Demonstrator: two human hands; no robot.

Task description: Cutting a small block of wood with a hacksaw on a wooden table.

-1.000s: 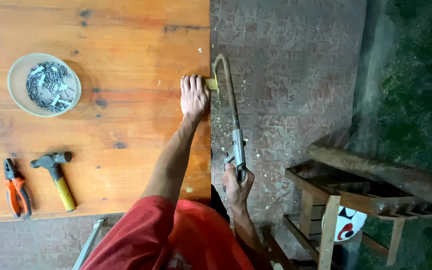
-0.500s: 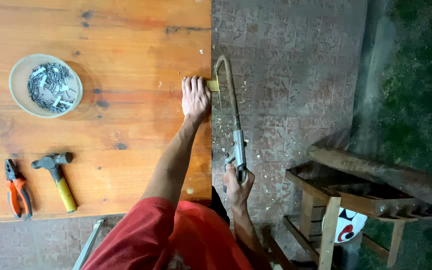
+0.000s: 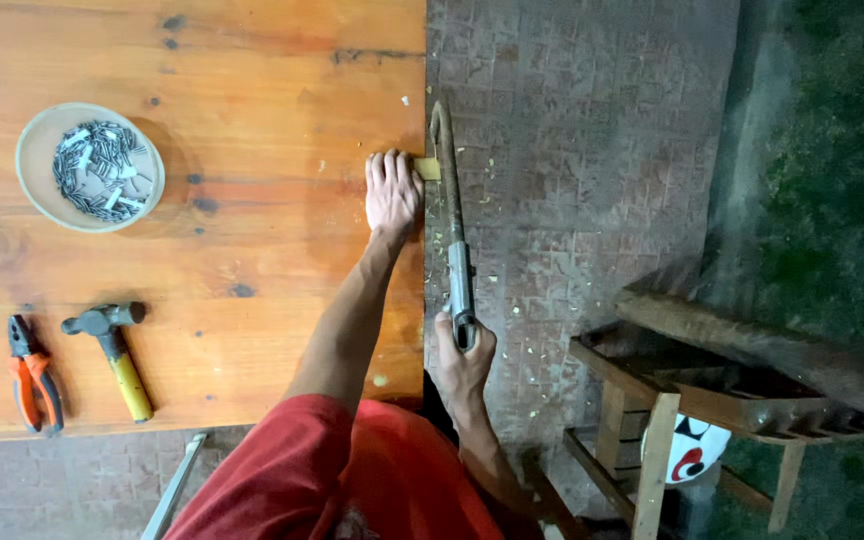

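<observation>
- We've got a wooden table (image 3: 252, 90), knotty orange planks.
- On it we see a bowl of nails (image 3: 89, 167), a yellow-handled hammer (image 3: 115, 355) and orange-handled pliers (image 3: 32, 375).

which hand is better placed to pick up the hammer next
Left, probably. The left hand lies flat on the wooden table, pinning a small wood piece, on the same side as the hammer. The right hand grips the hacksaw past the table's edge.

bare tabletop (image 3: 252, 80), bowl (image 3: 89, 167), hammer (image 3: 112, 350) leftward
</observation>
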